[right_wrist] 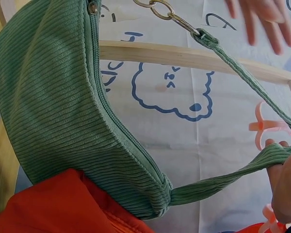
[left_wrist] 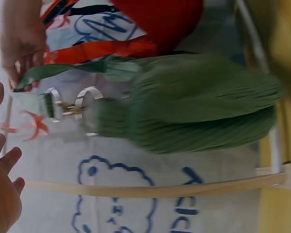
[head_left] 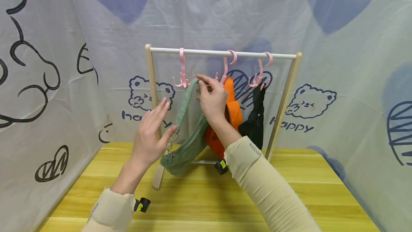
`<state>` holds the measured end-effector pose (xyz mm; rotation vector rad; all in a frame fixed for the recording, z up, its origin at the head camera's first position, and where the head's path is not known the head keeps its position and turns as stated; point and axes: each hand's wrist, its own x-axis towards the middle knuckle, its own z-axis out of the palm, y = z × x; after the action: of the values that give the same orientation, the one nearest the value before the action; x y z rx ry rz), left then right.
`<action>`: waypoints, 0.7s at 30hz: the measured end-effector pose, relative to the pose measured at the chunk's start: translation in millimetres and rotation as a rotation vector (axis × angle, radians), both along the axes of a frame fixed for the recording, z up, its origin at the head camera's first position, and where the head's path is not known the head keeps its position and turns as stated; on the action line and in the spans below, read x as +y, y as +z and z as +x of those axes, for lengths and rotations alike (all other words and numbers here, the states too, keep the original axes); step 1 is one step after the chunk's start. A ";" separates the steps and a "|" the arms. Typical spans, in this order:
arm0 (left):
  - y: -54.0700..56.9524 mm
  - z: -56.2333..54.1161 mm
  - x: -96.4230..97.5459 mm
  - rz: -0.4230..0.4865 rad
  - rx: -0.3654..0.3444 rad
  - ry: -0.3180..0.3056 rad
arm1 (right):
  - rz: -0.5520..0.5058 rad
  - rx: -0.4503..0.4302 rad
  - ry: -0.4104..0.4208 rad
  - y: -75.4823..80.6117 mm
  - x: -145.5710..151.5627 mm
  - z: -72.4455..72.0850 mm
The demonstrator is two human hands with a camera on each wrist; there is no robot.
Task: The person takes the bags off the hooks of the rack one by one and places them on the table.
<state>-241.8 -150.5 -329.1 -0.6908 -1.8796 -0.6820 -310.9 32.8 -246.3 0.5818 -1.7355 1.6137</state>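
Note:
A green corduroy shoulder bag [head_left: 190, 149] hangs by its strap from my right hand [head_left: 213, 97], which pinches the strap near the top. Gold-toned rings [right_wrist: 162, 8] join one end of the strap to the bag. To the left of the bag, my left hand [head_left: 149, 133] is held up with its fingers extended, holding nothing. The bag's zipper [right_wrist: 123, 128] runs along its upper edge. A pink hook [head_left: 182, 71] hangs on the rack's rail just left of the strap's top, and the strap appears apart from it.
A rack with a white rail [head_left: 206, 52] and wooden legs [head_left: 284, 106] stands on the yellow wood-grain table [head_left: 199, 203]. An orange bag [head_left: 235, 114] hangs from the middle pink hook [head_left: 225, 69], a black bag [head_left: 257, 121] from the right one. Behind is a printed cloth [head_left: 206, 13].

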 end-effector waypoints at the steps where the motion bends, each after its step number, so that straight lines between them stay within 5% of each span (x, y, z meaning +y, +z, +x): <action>1: -5.8 1.0 0.1 0.004 -0.003 -0.003 | 0.001 0.000 0.000 0.0 0.0 0.0; 12: -63.8 7.6 5.2 0.043 -0.071 0.018 | -0.006 -0.018 -0.011 -0.3 -2.0 0.8; 21: -83.3 3.5 14.0 0.033 0.011 0.019 | -0.015 -0.041 -0.002 -0.6 -4.6 0.7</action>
<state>-238.3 -136.6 -412.5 -0.6537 -1.8592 -0.6941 -310.2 28.2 -246.9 0.5430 -1.7515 1.6461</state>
